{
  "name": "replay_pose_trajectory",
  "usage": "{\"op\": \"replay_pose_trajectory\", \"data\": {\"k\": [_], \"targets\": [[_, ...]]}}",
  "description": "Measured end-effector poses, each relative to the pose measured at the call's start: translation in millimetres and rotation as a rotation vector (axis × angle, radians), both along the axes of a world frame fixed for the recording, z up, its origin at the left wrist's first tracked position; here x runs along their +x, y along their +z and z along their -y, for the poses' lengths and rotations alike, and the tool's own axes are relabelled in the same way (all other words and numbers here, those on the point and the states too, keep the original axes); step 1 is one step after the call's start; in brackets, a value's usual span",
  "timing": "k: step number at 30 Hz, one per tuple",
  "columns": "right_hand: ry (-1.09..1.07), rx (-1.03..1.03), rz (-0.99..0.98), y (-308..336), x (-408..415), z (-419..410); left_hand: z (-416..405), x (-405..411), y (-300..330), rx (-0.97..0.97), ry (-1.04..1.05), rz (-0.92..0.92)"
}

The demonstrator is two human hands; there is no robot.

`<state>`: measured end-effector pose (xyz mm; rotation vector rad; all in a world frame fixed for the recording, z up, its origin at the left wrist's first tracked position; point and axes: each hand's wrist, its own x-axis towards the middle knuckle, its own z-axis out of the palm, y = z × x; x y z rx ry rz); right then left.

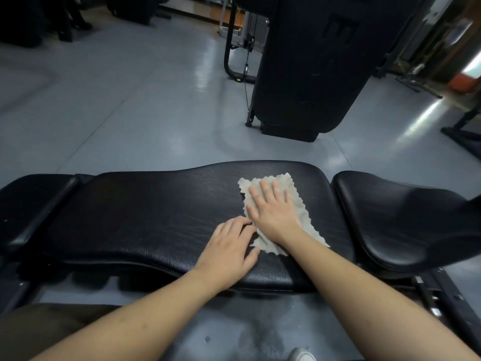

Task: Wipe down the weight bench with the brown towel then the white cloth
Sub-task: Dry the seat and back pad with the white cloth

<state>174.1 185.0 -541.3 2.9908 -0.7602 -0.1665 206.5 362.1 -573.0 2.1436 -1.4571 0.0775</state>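
The scene is seen from a single head-worn wide-angle camera, aimed forward and down, close over the weight bench (161, 212); grey floor (145, 100) is taken in beyond.

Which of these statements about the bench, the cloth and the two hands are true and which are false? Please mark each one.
1. The right hand lies flat on the white cloth. True.
2. The cloth is on the floor beside the bench. False: it lies on the long black pad of the bench, toward its right end.
3. The left hand rests on the bench pad at the near edge of the cloth. True.
4. The cloth is rolled into a tight ball. False: it is spread out rather flat, with ragged edges.
5. A brown towel lies on the bench pad next to the cloth. False: no brown towel can be seen on the pad.
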Motion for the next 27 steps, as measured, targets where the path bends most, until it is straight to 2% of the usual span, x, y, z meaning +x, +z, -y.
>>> {"op": "replay_pose_trajectory", "data": {"k": [4, 7, 15, 18, 21, 27], "targets": [[0.132, -0.009, -0.064, 3.6, -27.7, -17.7, -20.4, 6.2, 2.5, 0.005, -0.099, 0.051], [0.267, -0.029, -0.030, 0.8, -44.0, -28.2, -43.7, 18.3, 1.4, 0.043, -0.140, 0.078], [0.719, -0.006, -0.099, 8.9, -55.1, -30.5, -106.7, 59.3, -9.6, 0.144, 0.014, 0.030], [0.801, 0.016, -0.129, 13.0, -36.2, -21.7, -123.1, 67.7, -14.8, 0.169, 0.073, 0.002], [0.722, 0.007, -0.122, 9.3, -8.4, -12.8, -126.3, 66.4, -17.2, 0.182, 0.095, -0.008], [0.286, 0.026, -0.101, 7.8, 61.6, 4.5, -109.7, 57.3, -0.8, 0.216, 0.124, 0.001]]}}
